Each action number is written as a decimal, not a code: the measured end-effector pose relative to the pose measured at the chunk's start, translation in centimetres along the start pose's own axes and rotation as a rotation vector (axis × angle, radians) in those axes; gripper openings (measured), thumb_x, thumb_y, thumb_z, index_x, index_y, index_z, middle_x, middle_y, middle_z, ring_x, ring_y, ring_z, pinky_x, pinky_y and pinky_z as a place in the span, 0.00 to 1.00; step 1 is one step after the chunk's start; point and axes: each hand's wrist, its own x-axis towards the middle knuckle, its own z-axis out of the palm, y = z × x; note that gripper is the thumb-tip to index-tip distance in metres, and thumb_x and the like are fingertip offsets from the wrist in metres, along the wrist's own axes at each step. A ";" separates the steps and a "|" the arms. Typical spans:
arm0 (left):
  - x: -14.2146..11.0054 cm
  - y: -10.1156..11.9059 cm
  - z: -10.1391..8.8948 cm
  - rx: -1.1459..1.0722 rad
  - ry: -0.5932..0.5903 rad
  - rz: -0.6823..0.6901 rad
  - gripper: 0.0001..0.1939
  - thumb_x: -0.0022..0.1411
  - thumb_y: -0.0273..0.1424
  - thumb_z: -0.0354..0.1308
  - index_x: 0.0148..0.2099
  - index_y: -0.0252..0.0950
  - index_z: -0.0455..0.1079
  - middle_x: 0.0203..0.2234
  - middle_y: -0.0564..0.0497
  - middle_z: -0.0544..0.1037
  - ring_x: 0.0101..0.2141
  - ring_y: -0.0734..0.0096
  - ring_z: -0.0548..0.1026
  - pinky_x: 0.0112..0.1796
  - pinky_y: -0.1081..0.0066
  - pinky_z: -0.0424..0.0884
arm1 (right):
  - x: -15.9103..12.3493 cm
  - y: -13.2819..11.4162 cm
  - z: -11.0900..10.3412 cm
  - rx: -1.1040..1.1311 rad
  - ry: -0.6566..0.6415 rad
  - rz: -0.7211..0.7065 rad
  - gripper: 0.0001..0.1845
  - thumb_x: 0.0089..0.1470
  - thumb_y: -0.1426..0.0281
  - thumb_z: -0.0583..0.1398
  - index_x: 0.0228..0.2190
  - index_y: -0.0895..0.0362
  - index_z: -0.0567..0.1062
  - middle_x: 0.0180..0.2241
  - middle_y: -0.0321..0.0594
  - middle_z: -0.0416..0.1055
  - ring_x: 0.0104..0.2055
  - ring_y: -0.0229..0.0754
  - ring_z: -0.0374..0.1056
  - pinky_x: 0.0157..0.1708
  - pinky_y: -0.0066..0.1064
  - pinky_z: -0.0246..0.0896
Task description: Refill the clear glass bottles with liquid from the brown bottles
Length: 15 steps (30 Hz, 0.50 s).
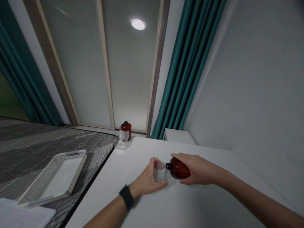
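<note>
My right hand (200, 169) is wrapped round a dark red, see-through bottle (178, 168). The bottle lies tipped on its side with its black neck towards the left. Curved fingers of my left hand (152, 179) grip a clear, crinkled-looking container (162, 174) low over the white table (133, 166). The bottle's mouth is right beside the container's top. I cannot tell whether any liquid runs between them. A black watch (127, 197) sits on my left wrist.
At the table's far left corner stands another dark red bottle (126, 129) with a label, beside a clear box (121, 144). A white perforated basket (60, 177) rests on a grey striped surface to the left, near papers (26, 215). Behind the table is a white cabinet (179, 136).
</note>
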 end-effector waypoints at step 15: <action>0.0 0.3 0.0 -0.005 0.002 -0.019 0.29 0.51 0.29 0.69 0.50 0.37 0.56 0.43 0.48 0.66 0.43 0.62 0.67 0.46 0.62 0.65 | -0.1 0.0 -0.3 -0.014 -0.002 -0.019 0.45 0.44 0.63 0.68 0.62 0.55 0.64 0.57 0.51 0.71 0.55 0.60 0.69 0.54 0.47 0.64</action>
